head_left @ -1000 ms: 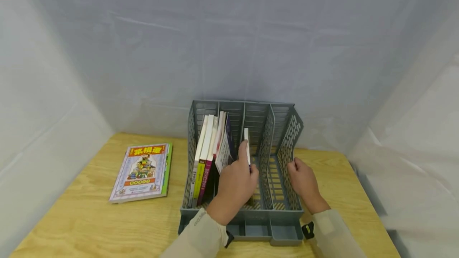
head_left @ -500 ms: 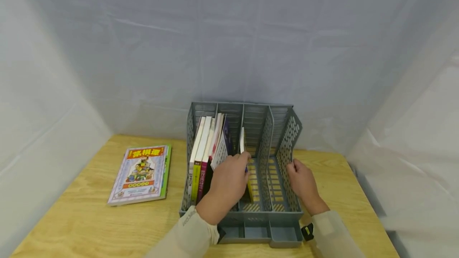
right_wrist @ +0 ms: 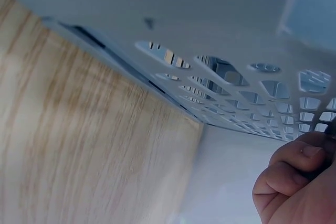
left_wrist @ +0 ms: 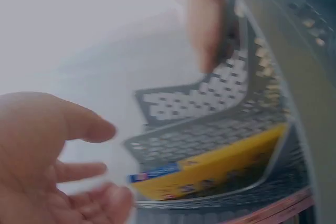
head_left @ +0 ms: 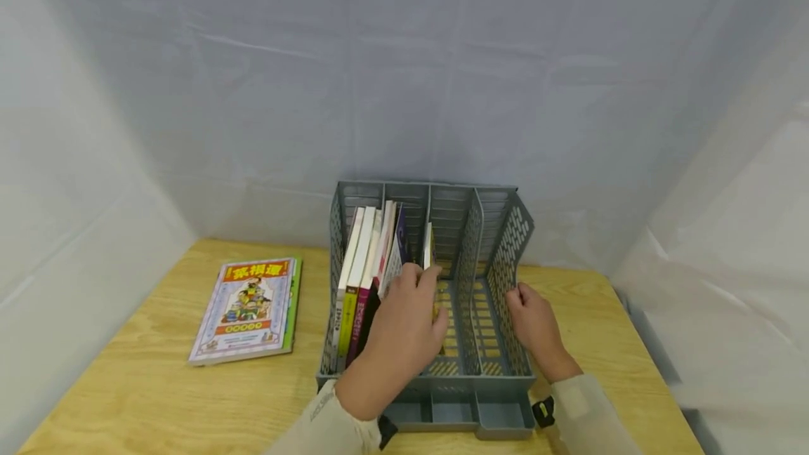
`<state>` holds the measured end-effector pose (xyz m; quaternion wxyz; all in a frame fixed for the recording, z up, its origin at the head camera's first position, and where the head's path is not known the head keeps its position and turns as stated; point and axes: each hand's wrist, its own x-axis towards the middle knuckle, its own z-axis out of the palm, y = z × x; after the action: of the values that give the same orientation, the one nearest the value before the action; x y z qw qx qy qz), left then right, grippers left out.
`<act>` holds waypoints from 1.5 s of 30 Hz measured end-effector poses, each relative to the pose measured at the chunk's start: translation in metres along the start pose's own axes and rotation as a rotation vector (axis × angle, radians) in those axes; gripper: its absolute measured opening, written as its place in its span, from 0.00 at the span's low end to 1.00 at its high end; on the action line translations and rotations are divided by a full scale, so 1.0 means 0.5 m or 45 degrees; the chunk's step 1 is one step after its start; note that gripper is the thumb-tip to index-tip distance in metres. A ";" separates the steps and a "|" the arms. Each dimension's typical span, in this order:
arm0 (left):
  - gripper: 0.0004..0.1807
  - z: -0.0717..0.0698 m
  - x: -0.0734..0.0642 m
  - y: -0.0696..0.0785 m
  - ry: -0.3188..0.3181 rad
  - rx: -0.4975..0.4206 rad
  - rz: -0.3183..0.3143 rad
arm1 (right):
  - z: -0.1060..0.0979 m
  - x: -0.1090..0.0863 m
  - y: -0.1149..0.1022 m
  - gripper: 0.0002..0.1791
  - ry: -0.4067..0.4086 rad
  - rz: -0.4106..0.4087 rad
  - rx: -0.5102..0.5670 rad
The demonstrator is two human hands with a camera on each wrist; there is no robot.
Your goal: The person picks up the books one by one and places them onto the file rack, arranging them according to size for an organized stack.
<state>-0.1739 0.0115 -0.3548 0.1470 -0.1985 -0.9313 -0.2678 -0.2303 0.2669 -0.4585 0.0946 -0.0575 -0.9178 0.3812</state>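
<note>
A grey file rack (head_left: pixel 458 385) with upright dividers stands on the table. A thin yellow book (left_wrist: pixel 226 171) stands in its third compartment from the left, by the divider; its pale top edge (head_left: pixel 428 241) shows in the head view. My left hand (head_left: pixel 404 321) is just in front of that book, and the left wrist view shows its fingers loosely spread and apart from it. At the rack's right side wall (head_left: pixel 515 230), my right hand (head_left: pixel 536 321) grips the front edge, fingers curled. Several books (head_left: pixel 357 251) stand in the left compartments, partly hidden behind my left hand.
Left of the rack, a comic book (head_left: pixel 246 307) with a lilac cover lies on a green book (head_left: pixel 294 300) on the wooden table (head_left: pixel 139 378). Shallow trays (head_left: pixel 502 413) run along the rack's front. A pale sheet (head_left: pixel 404 76) hangs behind.
The yellow book has shifted slightly left against the divider. My left hand has let go of it and drawn back a little. My right hand stays on the rack's wall.
</note>
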 end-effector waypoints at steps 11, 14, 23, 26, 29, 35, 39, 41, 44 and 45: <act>0.06 -0.184 -0.021 -0.156 0.663 -0.170 0.119 | -0.006 -0.001 -0.004 0.13 -0.012 0.019 0.013; 0.08 -0.216 -0.033 -0.246 0.625 -0.115 -0.056 | -0.006 -0.003 -0.004 0.12 -0.019 0.021 0.022; 0.23 -0.232 -0.093 -0.496 0.145 0.069 -0.607 | -0.010 -0.004 -0.003 0.13 -0.001 0.021 0.011; 0.37 -0.235 -0.115 -0.555 -0.100 0.102 -0.768 | -0.008 -0.004 -0.005 0.13 -0.006 0.022 0.015; 0.53 -0.232 -0.135 -0.596 -0.346 0.112 -0.865 | -0.005 -0.005 -0.005 0.13 -0.005 0.023 0.021; 0.64 -0.195 -0.157 -0.632 -0.547 0.113 -0.930 | -0.001 -0.007 -0.001 0.13 0.002 0.015 0.026; 0.62 -0.175 -0.161 -0.649 -0.578 0.064 -0.967 | 0.000 -0.005 0.000 0.13 0.003 0.010 0.018; 0.63 -0.168 -0.162 -0.659 -0.586 0.014 -0.985 | 0.000 -0.004 0.000 0.13 0.007 0.006 0.014; 0.68 -0.159 -0.160 -0.677 -0.607 -0.058 -1.010 | 0.001 -0.004 -0.001 0.14 0.014 0.002 0.010; 0.70 -0.157 -0.160 -0.684 -0.610 -0.088 -1.018 | 0.001 -0.004 -0.001 0.14 0.014 0.004 0.012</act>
<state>-0.2439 -0.3215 -0.4722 -0.1937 0.1149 -0.9329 -0.2811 -0.2283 0.2656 -0.4588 0.0992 -0.0607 -0.9155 0.3852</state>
